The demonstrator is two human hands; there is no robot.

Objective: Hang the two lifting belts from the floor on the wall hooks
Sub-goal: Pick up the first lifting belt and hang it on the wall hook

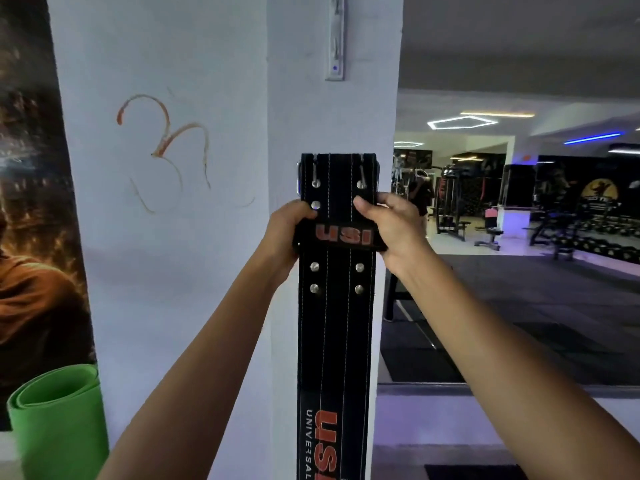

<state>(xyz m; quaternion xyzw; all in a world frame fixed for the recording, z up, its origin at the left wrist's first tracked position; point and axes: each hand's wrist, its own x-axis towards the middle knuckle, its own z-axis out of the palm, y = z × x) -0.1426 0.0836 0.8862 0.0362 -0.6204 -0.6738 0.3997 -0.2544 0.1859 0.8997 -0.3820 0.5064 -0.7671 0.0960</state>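
Note:
A black lifting belt (336, 323) with orange "USI" lettering and silver rivets hangs straight down in front of a white pillar (304, 109). Its buckle end is uppermost, at about mid-height of the view. My left hand (287, 233) grips the belt's left edge and my right hand (388, 230) grips its right edge, both around the loop that carries the logo. A metal hook rail (335, 39) is fixed upright on the pillar, well above the buckle. No second belt is in view.
A rolled green mat (55, 420) stands at the lower left below a dark wall poster (31, 202). To the right the gym floor opens out with weight machines (450, 209) and benches far back.

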